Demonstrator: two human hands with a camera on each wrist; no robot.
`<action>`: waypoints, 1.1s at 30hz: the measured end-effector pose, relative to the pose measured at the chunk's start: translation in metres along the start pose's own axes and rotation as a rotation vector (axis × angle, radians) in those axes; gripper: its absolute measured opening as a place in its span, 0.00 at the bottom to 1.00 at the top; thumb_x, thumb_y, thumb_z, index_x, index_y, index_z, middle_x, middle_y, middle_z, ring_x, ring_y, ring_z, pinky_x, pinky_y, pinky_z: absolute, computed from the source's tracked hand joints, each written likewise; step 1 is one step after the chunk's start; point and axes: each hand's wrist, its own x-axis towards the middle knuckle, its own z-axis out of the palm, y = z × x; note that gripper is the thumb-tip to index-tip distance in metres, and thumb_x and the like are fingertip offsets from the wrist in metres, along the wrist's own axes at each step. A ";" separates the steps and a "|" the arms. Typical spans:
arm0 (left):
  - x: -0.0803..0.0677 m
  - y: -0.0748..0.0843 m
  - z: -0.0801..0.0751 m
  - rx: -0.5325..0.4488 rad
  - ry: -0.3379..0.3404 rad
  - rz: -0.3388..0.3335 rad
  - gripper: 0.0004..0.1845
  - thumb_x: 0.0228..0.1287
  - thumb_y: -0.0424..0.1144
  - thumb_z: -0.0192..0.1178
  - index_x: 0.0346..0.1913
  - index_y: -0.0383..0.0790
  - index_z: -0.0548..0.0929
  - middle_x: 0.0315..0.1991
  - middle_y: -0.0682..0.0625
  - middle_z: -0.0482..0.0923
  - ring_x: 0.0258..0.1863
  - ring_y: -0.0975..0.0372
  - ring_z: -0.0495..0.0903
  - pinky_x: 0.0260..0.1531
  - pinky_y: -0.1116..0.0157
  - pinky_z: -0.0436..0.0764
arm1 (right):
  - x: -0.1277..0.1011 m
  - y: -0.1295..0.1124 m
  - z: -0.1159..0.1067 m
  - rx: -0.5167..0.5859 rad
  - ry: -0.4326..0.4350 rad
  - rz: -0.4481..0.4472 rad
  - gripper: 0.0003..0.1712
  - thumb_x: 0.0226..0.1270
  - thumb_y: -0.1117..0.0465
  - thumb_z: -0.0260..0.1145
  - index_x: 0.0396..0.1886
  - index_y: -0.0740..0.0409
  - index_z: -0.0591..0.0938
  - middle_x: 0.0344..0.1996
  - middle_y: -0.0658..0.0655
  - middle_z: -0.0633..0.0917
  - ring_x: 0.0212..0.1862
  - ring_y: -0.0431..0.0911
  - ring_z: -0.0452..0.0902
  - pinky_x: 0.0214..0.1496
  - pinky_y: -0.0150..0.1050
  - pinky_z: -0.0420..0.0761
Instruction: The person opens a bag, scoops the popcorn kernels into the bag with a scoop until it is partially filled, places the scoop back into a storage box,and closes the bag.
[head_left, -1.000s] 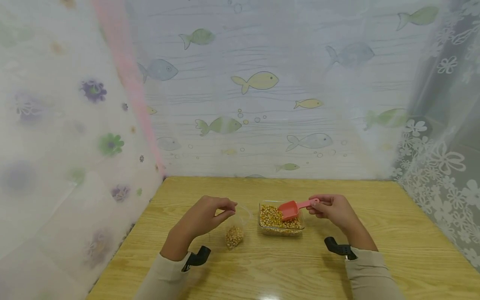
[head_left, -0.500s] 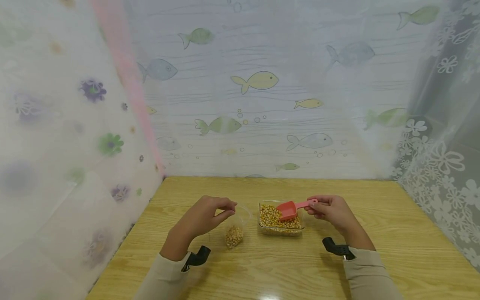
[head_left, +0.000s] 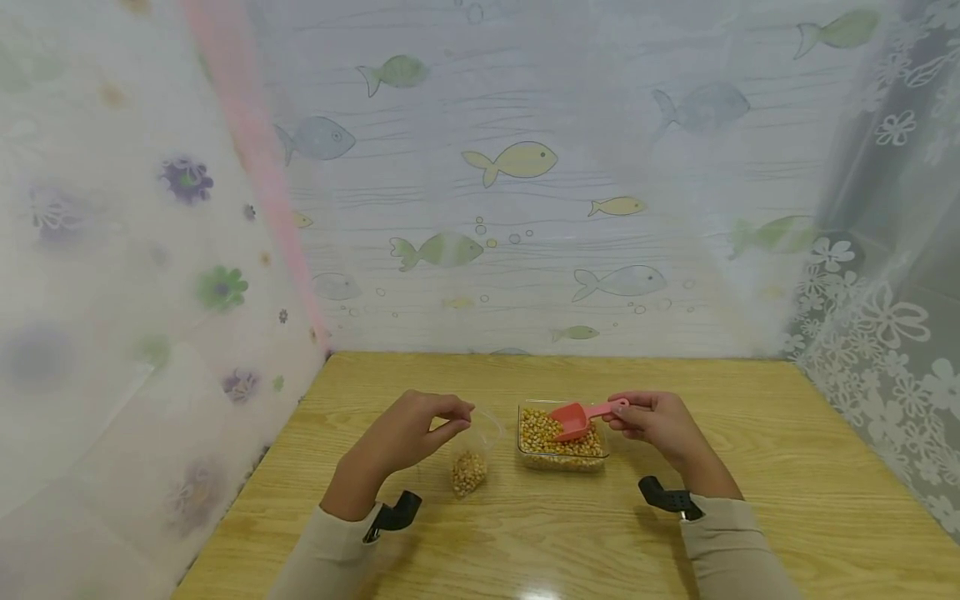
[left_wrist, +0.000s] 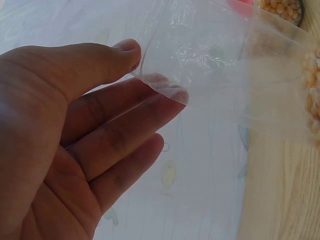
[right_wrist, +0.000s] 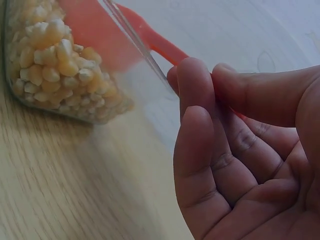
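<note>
My left hand (head_left: 408, 433) pinches the top edge of a clear plastic bag (left_wrist: 210, 55) between thumb and fingers. Corn kernels (head_left: 468, 473) fill the bag's lower part, which hangs at or just above the table; contact cannot be told. To its right stands a rectangular glass container (head_left: 562, 463) of yellow corn kernels (head_left: 538, 427). My right hand (head_left: 656, 421) grips the handle of a pink scoop (head_left: 573, 422) between thumb and fingers. The scoop's bowl lies tilted among the kernels, its front edge toward the left. In the right wrist view the bowl (right_wrist: 95, 35) shows through the glass wall.
A wood-grain table (head_left: 525, 533) lies under everything. Behind it hangs a fish-printed curtain (head_left: 480, 317), with a flowered sheet (head_left: 135, 375) on the left and another (head_left: 892, 350) on the right. Black wrist mounts (head_left: 397, 512) sit at both cuffs.
My right hand has moved slightly left, sliding the scoop a little farther left in the kernels. The left hand and the bag have stayed in place.
</note>
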 end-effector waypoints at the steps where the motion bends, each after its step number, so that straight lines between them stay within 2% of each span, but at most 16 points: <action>1: 0.000 0.000 0.000 0.000 0.000 0.001 0.05 0.73 0.38 0.65 0.46 0.52 0.88 0.55 0.54 0.88 0.49 0.65 0.89 0.49 0.62 0.87 | 0.000 0.000 0.001 -0.002 -0.003 0.000 0.27 0.80 0.59 0.63 0.67 0.77 0.74 0.40 0.55 0.92 0.41 0.41 0.90 0.45 0.38 0.89; 10: 0.000 -0.001 0.000 -0.002 0.006 0.010 0.05 0.73 0.38 0.66 0.46 0.52 0.88 0.55 0.53 0.88 0.49 0.65 0.89 0.49 0.61 0.88 | 0.004 -0.005 0.010 -0.050 -0.004 0.004 0.28 0.80 0.58 0.63 0.67 0.75 0.75 0.42 0.57 0.92 0.42 0.46 0.90 0.43 0.41 0.90; 15: -0.001 -0.002 0.000 -0.007 0.005 0.012 0.04 0.74 0.38 0.65 0.45 0.52 0.88 0.55 0.53 0.88 0.49 0.65 0.89 0.49 0.62 0.87 | 0.004 -0.005 0.012 -0.047 -0.005 0.016 0.28 0.80 0.58 0.63 0.68 0.75 0.75 0.43 0.57 0.92 0.42 0.46 0.90 0.43 0.41 0.89; 20: -0.001 -0.002 0.000 -0.007 0.004 0.011 0.05 0.74 0.38 0.65 0.46 0.52 0.88 0.56 0.53 0.88 0.49 0.65 0.89 0.49 0.62 0.87 | 0.004 -0.001 0.008 -0.020 -0.010 0.017 0.28 0.80 0.57 0.63 0.68 0.75 0.74 0.43 0.59 0.92 0.43 0.46 0.90 0.45 0.40 0.89; 28: 0.000 -0.001 -0.001 0.001 0.004 0.009 0.04 0.74 0.40 0.65 0.46 0.52 0.88 0.55 0.54 0.88 0.49 0.65 0.89 0.50 0.61 0.88 | 0.001 0.008 -0.003 0.021 0.013 0.018 0.31 0.81 0.55 0.62 0.71 0.74 0.72 0.44 0.55 0.92 0.46 0.46 0.89 0.47 0.38 0.88; 33: -0.001 -0.002 -0.001 -0.006 0.009 0.014 0.05 0.74 0.39 0.65 0.48 0.50 0.88 0.54 0.53 0.89 0.49 0.64 0.89 0.50 0.57 0.88 | -0.001 0.007 -0.007 0.104 0.010 0.028 0.33 0.79 0.53 0.64 0.72 0.73 0.71 0.43 0.51 0.92 0.45 0.41 0.89 0.47 0.35 0.88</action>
